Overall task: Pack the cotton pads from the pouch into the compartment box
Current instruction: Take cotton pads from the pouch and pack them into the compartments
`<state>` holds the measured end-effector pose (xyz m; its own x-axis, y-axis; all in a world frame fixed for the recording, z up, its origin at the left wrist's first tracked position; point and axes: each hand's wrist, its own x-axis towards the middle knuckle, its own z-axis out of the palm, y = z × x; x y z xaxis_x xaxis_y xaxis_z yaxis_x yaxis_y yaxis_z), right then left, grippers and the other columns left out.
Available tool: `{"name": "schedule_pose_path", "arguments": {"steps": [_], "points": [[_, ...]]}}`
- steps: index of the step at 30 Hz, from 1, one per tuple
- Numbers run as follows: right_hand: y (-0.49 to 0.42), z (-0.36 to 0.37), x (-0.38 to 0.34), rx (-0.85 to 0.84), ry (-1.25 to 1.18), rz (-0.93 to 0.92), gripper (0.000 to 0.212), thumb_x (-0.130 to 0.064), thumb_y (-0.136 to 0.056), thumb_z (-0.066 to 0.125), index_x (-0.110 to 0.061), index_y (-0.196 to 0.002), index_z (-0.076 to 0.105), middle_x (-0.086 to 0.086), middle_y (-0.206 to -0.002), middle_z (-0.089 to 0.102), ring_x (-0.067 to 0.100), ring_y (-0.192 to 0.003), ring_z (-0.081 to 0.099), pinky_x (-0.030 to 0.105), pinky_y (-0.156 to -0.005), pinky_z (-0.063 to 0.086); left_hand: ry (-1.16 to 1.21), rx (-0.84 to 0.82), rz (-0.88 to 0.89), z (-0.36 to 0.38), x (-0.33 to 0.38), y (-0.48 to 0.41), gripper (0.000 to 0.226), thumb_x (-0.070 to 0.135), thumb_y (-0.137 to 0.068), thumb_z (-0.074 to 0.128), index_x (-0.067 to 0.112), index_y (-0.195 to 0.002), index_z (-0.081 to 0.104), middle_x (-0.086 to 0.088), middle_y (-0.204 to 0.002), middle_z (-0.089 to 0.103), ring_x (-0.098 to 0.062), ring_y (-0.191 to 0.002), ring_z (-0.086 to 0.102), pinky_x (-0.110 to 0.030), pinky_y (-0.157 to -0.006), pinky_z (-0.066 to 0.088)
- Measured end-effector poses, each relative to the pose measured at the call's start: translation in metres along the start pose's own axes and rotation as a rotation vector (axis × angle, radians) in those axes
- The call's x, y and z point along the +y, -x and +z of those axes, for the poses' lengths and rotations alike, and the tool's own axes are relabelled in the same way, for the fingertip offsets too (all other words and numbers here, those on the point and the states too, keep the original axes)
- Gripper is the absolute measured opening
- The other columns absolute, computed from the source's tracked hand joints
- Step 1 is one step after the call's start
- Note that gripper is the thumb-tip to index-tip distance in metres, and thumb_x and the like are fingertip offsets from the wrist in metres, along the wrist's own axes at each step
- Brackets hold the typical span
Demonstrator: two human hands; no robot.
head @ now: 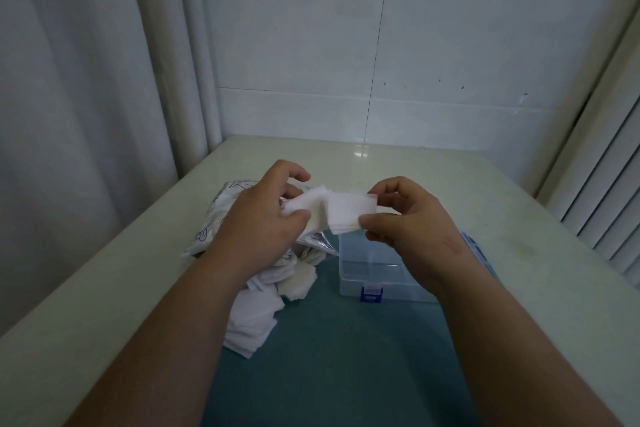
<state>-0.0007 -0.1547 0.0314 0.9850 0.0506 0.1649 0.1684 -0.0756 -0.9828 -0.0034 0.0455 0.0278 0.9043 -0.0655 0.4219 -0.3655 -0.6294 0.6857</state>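
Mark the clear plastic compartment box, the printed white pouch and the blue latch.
clear plastic compartment box (394,288): head view, front wall.
printed white pouch (204,218): head view, left side.
blue latch (371,295): head view, its centre.

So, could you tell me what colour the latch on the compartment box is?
The latch is blue, head view.

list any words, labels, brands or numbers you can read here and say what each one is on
No text here can be read.
pouch: dark printed outlines on its white face, too blurred to tell whether any are letters.
compartment box: clear plastic, no label seen; its blue latch shows no marking.
cotton pads: plain white, nothing printed.
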Motion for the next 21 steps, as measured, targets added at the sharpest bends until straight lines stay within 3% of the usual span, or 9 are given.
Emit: {"name": "schedule_pose_path", "arguments": {"steps": [3,6,10,12,16,21], "points": [[0.0002,-0.0007,-0.0006,0.02,-0.007,-0.028,0.033,0.007,-0.078,0.072,-0.015,-0.1,0.058,-0.007,-0.098,0.068,0.017,-0.078,0.071,0.024,-0.067,0.059,-0.012,0.003,0.003,-0.0005,0.0001,0.0,0.042,0.014,-0.084,0.062,0.042,-0.109,0.045,0.015,-0.097,0.063,-0.003,-0.073,0.06,-0.016,-0.057,0.04],[-0.0004,-0.0033,-0.0007,0.025,-0.003,-0.006,0.039,0.005,-0.08,0.07,-0.02,-0.105,0.056,-0.004,-0.084,0.073,0.015,-0.07,0.07,0.023,-0.066,0.058,-0.022,0.009,-0.001,-0.0002,-0.0002,-0.0004,0.042,0.013,-0.085,0.061,0.043,-0.109,0.044,0.016,-0.096,0.063,-0.001,-0.07,0.059,-0.009,-0.052,0.038],[-0.0013,-0.0036,0.0025,-0.007,-0.026,0.049,0.037,0.01,-0.081,0.067,-0.019,-0.102,0.057,0.008,-0.087,0.069,0.023,-0.08,0.069,0.026,-0.069,0.059,-0.024,0.013,0.002,-0.0002,0.0002,-0.0008,0.042,0.013,-0.084,0.062,0.041,-0.11,0.045,0.015,-0.096,0.063,-0.002,-0.07,0.059,-0.007,-0.053,0.038],[-0.0015,-0.0027,0.0036,-0.025,0.008,0.052,0.031,0.008,-0.081,0.068,-0.016,-0.098,0.06,0.005,-0.091,0.068,0.022,-0.084,0.068,0.027,-0.072,0.059,-0.02,0.011,-0.002,-0.0003,0.0002,-0.0002,0.042,0.012,-0.084,0.062,0.04,-0.111,0.046,0.014,-0.096,0.063,-0.003,-0.071,0.059,-0.008,-0.053,0.038],[-0.0021,-0.0029,0.0057,-0.024,0.025,0.004,0.021,0.004,-0.081,0.07,-0.014,-0.092,0.066,0.008,-0.092,0.07,0.023,-0.087,0.066,0.033,-0.083,0.058,-0.01,0.01,-0.005,-0.0003,0.001,0.0,0.043,0.013,-0.084,0.062,0.042,-0.112,0.045,0.014,-0.098,0.064,-0.004,-0.072,0.061,-0.014,-0.056,0.04],[-0.0017,-0.0002,0.0046,-0.012,0.095,-0.108,0.021,0.004,-0.082,0.069,-0.017,-0.082,0.071,-0.006,-0.08,0.072,0.01,-0.077,0.066,0.019,-0.07,0.056,-0.03,-0.029,0.044,-0.0005,0.0039,0.0026,0.043,0.012,-0.088,0.058,0.046,-0.106,0.038,0.016,-0.1,0.059,-0.007,-0.077,0.06,-0.025,-0.062,0.047]]}}
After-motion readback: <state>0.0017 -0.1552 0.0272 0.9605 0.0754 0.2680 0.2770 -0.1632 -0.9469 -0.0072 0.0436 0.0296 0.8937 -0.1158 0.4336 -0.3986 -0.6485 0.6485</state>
